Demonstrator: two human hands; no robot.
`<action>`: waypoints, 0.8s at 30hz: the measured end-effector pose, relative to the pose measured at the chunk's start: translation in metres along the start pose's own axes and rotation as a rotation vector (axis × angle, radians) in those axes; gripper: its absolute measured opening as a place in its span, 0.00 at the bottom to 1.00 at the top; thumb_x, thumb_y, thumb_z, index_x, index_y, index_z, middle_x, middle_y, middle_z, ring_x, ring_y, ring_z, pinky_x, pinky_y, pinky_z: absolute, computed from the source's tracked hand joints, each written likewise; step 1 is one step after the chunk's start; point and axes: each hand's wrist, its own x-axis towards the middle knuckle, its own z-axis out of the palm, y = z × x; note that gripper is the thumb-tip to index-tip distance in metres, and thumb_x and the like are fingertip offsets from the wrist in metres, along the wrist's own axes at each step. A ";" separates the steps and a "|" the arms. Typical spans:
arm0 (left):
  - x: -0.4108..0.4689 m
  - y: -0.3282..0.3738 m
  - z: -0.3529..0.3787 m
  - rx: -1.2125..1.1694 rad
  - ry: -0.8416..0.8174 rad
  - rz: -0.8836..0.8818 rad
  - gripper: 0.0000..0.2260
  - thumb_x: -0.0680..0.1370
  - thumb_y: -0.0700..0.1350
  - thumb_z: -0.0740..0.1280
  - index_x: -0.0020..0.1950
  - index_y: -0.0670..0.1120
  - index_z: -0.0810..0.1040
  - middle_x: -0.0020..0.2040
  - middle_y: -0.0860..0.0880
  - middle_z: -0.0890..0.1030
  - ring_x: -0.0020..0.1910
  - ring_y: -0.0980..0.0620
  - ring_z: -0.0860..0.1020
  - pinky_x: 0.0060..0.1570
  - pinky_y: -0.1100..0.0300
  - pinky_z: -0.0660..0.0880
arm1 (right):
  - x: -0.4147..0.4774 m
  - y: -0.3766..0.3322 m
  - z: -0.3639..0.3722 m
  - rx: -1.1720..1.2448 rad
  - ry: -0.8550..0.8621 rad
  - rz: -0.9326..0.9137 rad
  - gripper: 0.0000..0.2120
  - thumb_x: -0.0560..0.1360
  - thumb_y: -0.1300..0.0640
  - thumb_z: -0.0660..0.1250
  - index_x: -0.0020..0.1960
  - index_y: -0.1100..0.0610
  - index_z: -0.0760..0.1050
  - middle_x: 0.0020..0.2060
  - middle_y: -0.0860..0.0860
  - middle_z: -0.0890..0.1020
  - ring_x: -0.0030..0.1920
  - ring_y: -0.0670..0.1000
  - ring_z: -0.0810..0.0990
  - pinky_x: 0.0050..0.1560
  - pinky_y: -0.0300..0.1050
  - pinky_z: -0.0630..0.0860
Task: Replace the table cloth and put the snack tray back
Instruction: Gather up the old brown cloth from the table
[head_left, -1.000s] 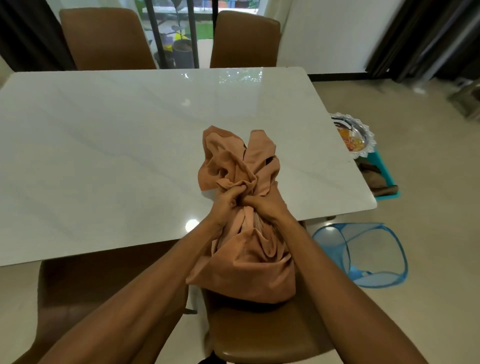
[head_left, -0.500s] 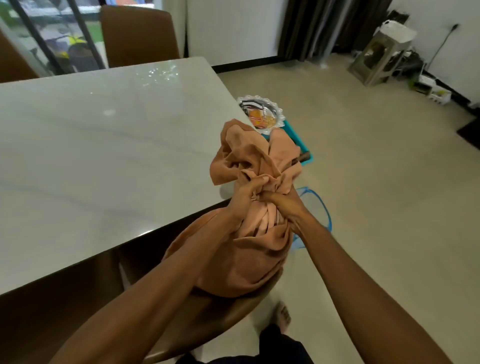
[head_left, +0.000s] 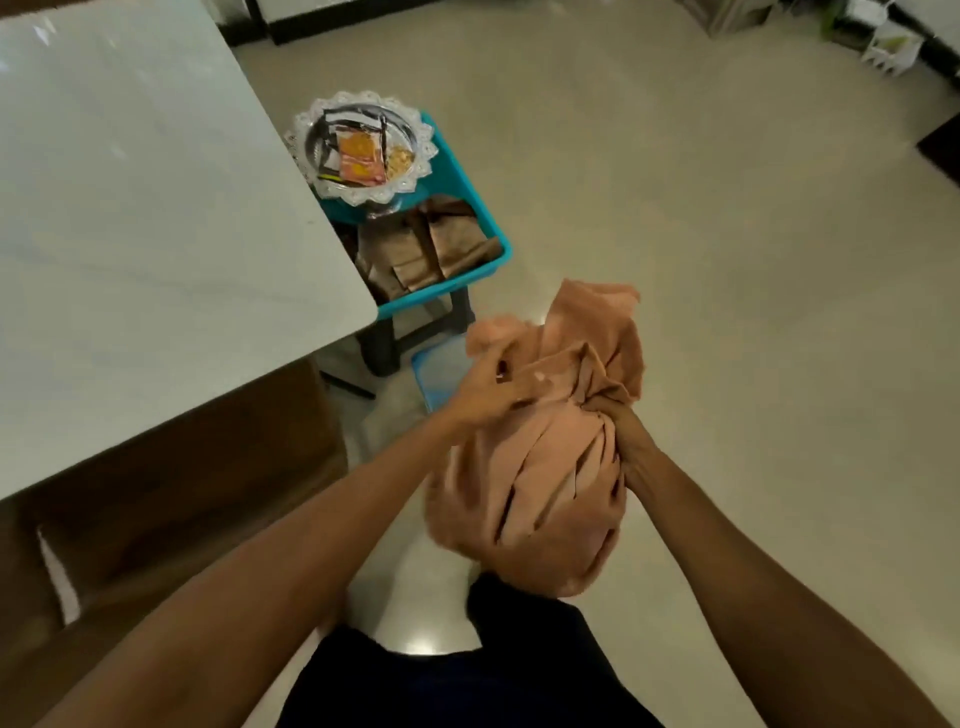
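Two hands share the grip on a bunched peach table cloth (head_left: 545, 493): the right hand (head_left: 626, 441) is clenched tight around its gathered neck, while the left hand (head_left: 485, 395) pinches loose folds at the top with curled fingers, motion-blurred. The bundle hangs in the air over the pale floor (head_left: 727, 260), clear of the white table (head_left: 130, 208) and off its near right corner. Beyond that same corner, the scalloped silver snack tray (head_left: 415, 171), holding packets, rests on a teal bin (head_left: 467, 218) of folded brown cloths (head_left: 441, 244), which sits on a dark stool (head_left: 384, 343).
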 end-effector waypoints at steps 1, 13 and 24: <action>0.006 -0.008 0.001 -0.072 0.060 -0.051 0.25 0.74 0.55 0.73 0.69 0.58 0.69 0.66 0.51 0.73 0.62 0.52 0.74 0.63 0.55 0.73 | 0.008 -0.006 -0.008 -0.054 0.000 0.015 0.39 0.48 0.52 0.80 0.59 0.59 0.81 0.59 0.63 0.83 0.58 0.64 0.82 0.63 0.60 0.78; 0.090 -0.192 -0.052 -0.048 0.273 -0.728 0.29 0.79 0.47 0.69 0.78 0.44 0.63 0.70 0.39 0.73 0.65 0.40 0.75 0.62 0.51 0.74 | 0.133 -0.078 0.089 -1.009 -0.153 0.161 0.32 0.55 0.42 0.76 0.58 0.50 0.79 0.55 0.52 0.82 0.53 0.56 0.81 0.60 0.52 0.78; 0.167 -0.269 -0.042 0.099 0.257 -0.763 0.24 0.81 0.53 0.62 0.75 0.50 0.64 0.61 0.40 0.79 0.57 0.38 0.79 0.58 0.44 0.77 | 0.332 0.024 0.194 -1.582 -0.432 0.106 0.37 0.65 0.30 0.64 0.69 0.48 0.70 0.63 0.57 0.78 0.62 0.63 0.77 0.65 0.56 0.72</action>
